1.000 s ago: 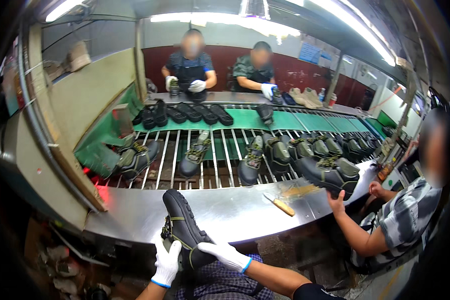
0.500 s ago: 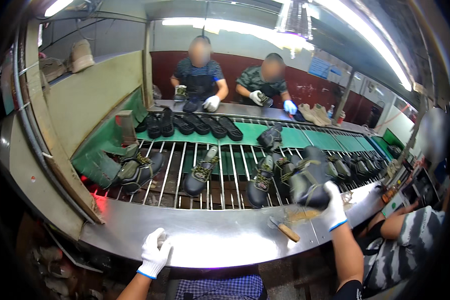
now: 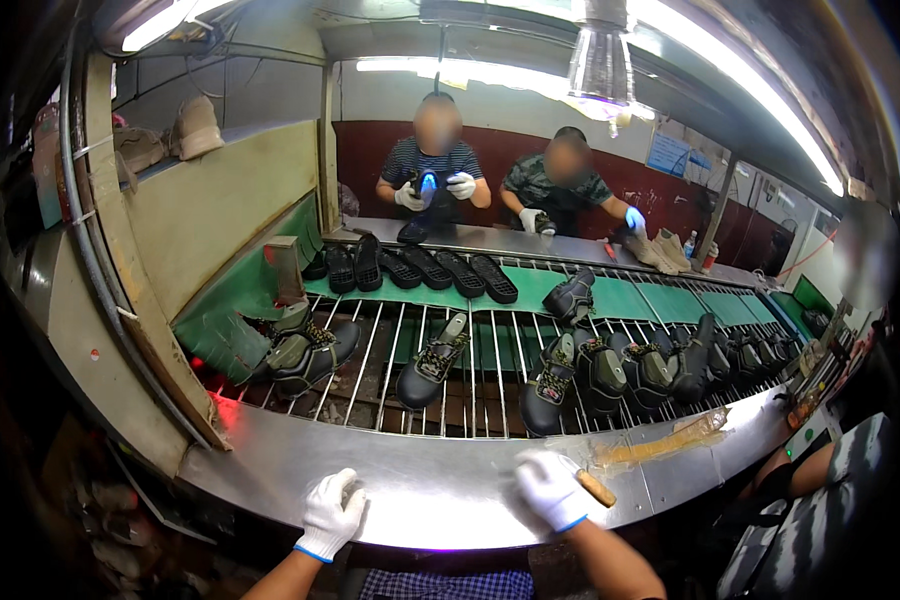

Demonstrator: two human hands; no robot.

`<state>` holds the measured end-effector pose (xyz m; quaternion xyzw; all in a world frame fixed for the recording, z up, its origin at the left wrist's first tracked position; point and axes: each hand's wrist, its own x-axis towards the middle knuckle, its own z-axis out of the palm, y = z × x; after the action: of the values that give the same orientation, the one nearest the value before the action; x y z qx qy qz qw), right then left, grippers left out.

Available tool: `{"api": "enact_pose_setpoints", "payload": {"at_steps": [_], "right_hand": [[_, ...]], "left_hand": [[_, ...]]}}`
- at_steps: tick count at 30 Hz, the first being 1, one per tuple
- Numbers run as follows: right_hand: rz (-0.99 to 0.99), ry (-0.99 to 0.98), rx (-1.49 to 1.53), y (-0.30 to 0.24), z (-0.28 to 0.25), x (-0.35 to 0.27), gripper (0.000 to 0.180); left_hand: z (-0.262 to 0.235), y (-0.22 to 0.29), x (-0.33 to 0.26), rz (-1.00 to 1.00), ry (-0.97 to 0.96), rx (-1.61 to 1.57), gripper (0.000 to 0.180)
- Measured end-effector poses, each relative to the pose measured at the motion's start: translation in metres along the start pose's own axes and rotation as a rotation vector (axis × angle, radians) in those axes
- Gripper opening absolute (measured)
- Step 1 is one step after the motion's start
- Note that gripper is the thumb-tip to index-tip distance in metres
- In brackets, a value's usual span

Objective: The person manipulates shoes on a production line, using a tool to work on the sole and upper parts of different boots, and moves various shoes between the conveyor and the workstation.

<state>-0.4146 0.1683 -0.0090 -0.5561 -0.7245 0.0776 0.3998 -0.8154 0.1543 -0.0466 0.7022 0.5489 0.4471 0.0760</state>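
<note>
My left hand [image 3: 333, 512], in a white glove, rests at the front edge of the steel ledge [image 3: 420, 470]. Its fingers curl loosely, with a gap at the thumb and nothing visible between them. My right hand [image 3: 553, 488], also gloved, is over the ledge and smeared by motion, so its fingers are unclear. Right beside it lies a tool's wooden handle [image 3: 596, 487]; its blade is hidden. Beyond the ledge, black and olive safety shoes stand on metal bars: one shoe [image 3: 433, 362] ahead, another shoe [image 3: 547, 387] to its right. A tilted shoe [image 3: 692, 365] shows its sole within the right-hand row.
Black soles [image 3: 425, 268] line a green belt [image 3: 510, 308] across the bars. A shoe [image 3: 305, 355] sits by the left post. Tape [image 3: 670, 440] covers part of the ledge. Two co-workers handle shoes opposite; a person's patterned clothing [image 3: 820, 500] shows at right.
My right hand has let go of a shoe, which now stands among the row on the bars, and has moved left over the ledge. My left hand stays at the edge. The view has shifted.
</note>
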Motion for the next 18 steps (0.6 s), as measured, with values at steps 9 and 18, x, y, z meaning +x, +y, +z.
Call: {"api": "enact_pose_setpoints", "payload": {"at_steps": [9,18], "right_hand": [[-0.030,-0.238,0.085,-0.057,0.046,-0.026,0.019],[-0.014,-0.284,0.068,-0.056,0.045,-0.032,0.026]], "left_hand": [[-0.002,-0.003,-0.003,0.027,0.028,0.052,0.034],[-0.007,-0.001,-0.003,-0.035,-0.031,0.051,0.036]]}}
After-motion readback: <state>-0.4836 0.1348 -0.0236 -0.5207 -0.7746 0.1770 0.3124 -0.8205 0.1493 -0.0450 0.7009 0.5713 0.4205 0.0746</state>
